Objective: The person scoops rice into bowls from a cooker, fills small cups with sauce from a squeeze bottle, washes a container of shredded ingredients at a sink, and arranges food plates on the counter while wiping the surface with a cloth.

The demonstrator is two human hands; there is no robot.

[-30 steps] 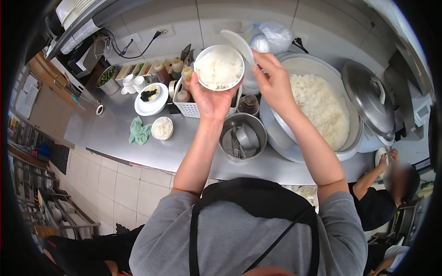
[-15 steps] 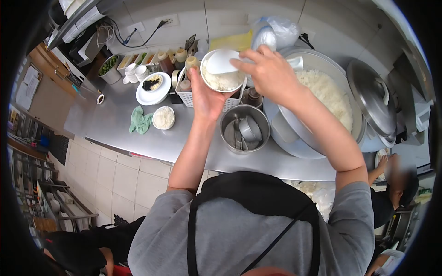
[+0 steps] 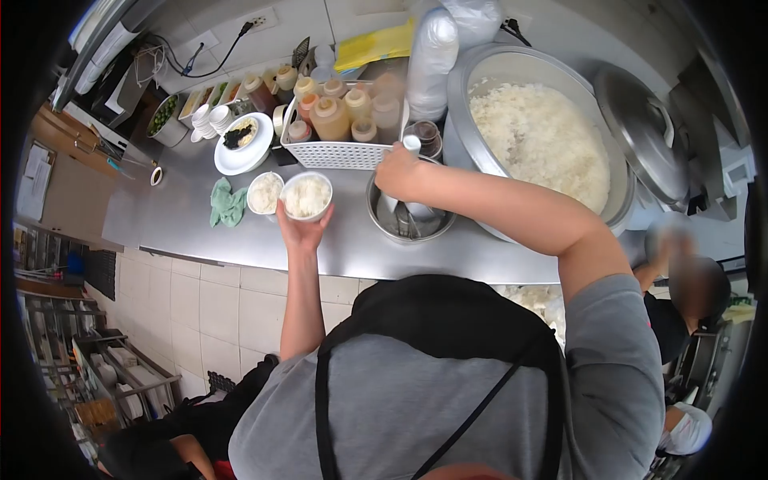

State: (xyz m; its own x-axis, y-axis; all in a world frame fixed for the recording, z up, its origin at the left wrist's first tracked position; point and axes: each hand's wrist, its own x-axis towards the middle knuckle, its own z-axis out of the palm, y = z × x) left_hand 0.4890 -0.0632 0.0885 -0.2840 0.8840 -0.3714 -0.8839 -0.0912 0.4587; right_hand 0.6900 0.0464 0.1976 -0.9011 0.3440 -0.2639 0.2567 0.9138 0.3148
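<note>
My left hand (image 3: pixel 302 230) is closed around a white bowl of rice (image 3: pixel 307 197), low over the counter and right beside a second rice bowl (image 3: pixel 265 194). Whether the held bowl touches the counter, I cannot tell. Over the metal pot (image 3: pixel 410 238), my right hand (image 3: pixel 400 171) grips a white rice paddle (image 3: pixel 411 144). The handle's end sticks up above the fist, and the blade points down into the pot, partly hidden. Other metal utensils lie in that pot. To the right stands the large cooker full of rice (image 3: pixel 544 140).
Behind the hands is a white basket (image 3: pixel 336 155) of sauce bottles. A green cloth (image 3: pixel 228 202), a plate with food (image 3: pixel 243 160) and stacked small dishes (image 3: pixel 218 120) are on the left. A cooker lid (image 3: pixel 640 128) leans at right. Other people are at both lower sides.
My left hand has brought the rice bowl down and left, beside the other bowl. My right hand has moved the paddle from over the bowl down into the metal pot.
</note>
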